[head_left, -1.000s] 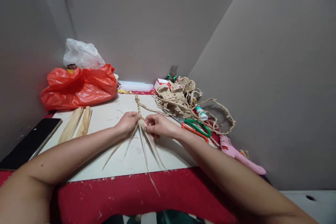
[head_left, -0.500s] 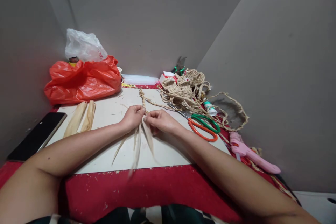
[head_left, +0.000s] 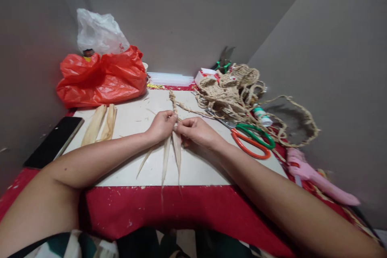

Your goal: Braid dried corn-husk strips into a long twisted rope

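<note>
Left grip point(head_left: 161, 125): fingertips are pinched shut on the pale dry strips point(head_left: 177, 151), right where these leave the braid point(head_left: 173, 101).
Right grip point(head_left: 198, 132): thumb and forefinger are clenched on the same strips, with the fingertips nearly touching the left ones.
Strips: the loose ends run from the pinch toward the person over the white table point(head_left: 130, 123). The longest tips reach onto the red cloth point(head_left: 187, 209).
Braid: it lies flat on the table and runs from the fingers toward the back wall.
Hard to make out: the fingers cover the pinch itself, so which strand each grip has cannot be told. The number of strips is unsure where they overlap.
Left of the grips: two flat husks point(head_left: 101, 123) lie side by side and a dark phone point(head_left: 54, 141) sits at the table's edge. Farther back is a red bag point(head_left: 102, 76) with a white bag point(head_left: 99, 34) behind it.
Right of the grips: scissors point(head_left: 252, 143) with green and orange handles, a tangle of rope point(head_left: 236, 86), a small tube point(head_left: 262, 117) and a pink glue gun point(head_left: 320, 181).
Cut off: both forearms leave the picture at the bottom. The pliers point(head_left: 223, 64) are half hidden behind the rope.
Changed since a second ago: the loose ends were fanned wide, one slanting far out over the cloth. Now they lie closer together and straighter. Both grips have stayed at the braid's near end.
</note>
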Available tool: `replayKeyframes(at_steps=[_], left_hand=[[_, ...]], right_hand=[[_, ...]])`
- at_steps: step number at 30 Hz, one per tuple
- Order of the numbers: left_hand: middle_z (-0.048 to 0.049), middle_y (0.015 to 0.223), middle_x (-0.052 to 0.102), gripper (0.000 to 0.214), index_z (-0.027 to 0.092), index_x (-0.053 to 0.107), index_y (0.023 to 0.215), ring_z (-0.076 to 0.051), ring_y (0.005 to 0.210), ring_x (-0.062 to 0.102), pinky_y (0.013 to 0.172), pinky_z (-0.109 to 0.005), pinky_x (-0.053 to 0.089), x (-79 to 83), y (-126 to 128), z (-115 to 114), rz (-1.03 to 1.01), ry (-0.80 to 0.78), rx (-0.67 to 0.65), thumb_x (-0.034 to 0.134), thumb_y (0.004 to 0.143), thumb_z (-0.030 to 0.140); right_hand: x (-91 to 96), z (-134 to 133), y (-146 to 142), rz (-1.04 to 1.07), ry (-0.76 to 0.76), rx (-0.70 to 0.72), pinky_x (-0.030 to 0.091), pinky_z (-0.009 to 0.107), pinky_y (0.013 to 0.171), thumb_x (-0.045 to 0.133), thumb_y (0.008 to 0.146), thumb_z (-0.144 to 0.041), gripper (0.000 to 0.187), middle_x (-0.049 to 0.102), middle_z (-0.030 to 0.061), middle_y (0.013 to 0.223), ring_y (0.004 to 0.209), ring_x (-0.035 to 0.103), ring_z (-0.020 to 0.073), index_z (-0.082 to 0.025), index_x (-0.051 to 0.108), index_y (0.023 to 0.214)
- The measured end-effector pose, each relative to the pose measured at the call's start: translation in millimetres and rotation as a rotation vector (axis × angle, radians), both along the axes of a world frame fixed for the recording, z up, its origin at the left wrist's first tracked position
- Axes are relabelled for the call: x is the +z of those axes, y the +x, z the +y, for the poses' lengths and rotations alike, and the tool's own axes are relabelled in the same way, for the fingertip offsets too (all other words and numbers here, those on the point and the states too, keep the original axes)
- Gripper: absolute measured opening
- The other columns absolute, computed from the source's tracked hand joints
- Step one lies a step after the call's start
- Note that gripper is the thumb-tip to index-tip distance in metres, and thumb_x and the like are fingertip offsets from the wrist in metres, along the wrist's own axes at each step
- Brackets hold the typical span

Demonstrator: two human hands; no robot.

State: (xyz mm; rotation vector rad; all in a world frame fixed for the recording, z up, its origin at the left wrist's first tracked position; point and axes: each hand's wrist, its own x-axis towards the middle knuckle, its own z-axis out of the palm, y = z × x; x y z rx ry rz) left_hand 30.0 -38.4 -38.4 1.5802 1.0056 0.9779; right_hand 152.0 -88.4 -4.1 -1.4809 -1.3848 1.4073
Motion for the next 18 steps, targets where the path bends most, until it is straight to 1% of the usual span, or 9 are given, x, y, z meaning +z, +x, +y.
replayKeyframes(at_steps=[3,4,7,10,14,18], left_hand=[[0.0024,0.056,0.048,0.020,0.017,0.049,0.060,-0.011,0.056,0.045,0.055,-0.025,0.035,-1.2,0,-4,-0.015,-0.002,0.018,0.045,0.078,0.024],[0.0019,0.056,0.048,0.020,0.017,0.048,0.060,-0.011,0.057,0.044,0.056,-0.025,0.035,-0.5,-1,-6,-0.009,0.015,0.001,0.044,0.079,0.022],[0.0009,0.056,0.048,0.025,0.019,0.046,0.055,-0.012,0.057,0.044,0.056,-0.026,0.037,3.2,-4,-8,0.032,0.024,0.028,0.046,0.080,0.018],[0.0018,0.054,0.046,0.026,0.020,0.044,0.055,-0.011,0.055,0.044,0.055,-0.026,0.037,6.4,-6,-9,0.033,-0.001,0.046,0.045,0.081,0.017],[0.0029,0.056,0.047,0.021,0.017,0.047,0.060,-0.010,0.056,0.044,0.056,-0.024,0.036,7.0,-3,-9,-0.020,-0.026,0.027,0.044,0.080,0.015],[0.0036,0.054,0.049,0.020,0.015,0.051,0.062,-0.009,0.052,0.044,0.052,-0.022,0.034,9.3,-1,-4,-0.046,-0.090,0.040,0.048,0.080,0.021]], right_hand=[[0.7,-1,-2,-0.091,0.060,-0.002,0.034,0.019,0.040,0.057,0.064,-0.026,0.020,0.049,-0.0011,0.041,0.037,0.044,0.0076,-0.016,0.050,0.048],[-0.5,-2,-3,-0.129,0.088,0.002,0.034,0.020,0.040,0.057,0.065,-0.025,0.021,0.049,-0.0006,0.041,0.038,0.044,0.0078,-0.015,0.051,0.048],[-5.7,-1,-5,-0.212,0.167,0.002,0.032,0.021,0.042,0.057,0.065,-0.023,0.021,0.050,0.0003,0.042,0.039,0.042,0.0076,-0.015,0.053,0.047],[-5.6,-4,-9,-0.188,0.205,-0.027,0.031,0.021,0.043,0.056,0.066,-0.023,0.021,0.049,0.0001,0.042,0.040,0.041,0.0077,-0.015,0.054,0.047],[-1.4,-9,-15,-0.116,0.221,-0.068,0.032,0.021,0.044,0.053,0.066,-0.023,0.021,0.049,-0.0004,0.042,0.040,0.042,0.0082,-0.015,0.052,0.047],[-11.1,1,-10,-0.124,0.262,-0.114,0.034,0.021,0.044,0.051,0.065,-0.020,0.019,0.051,-0.0008,0.041,0.040,0.045,0.0086,-0.015,0.050,0.047]])
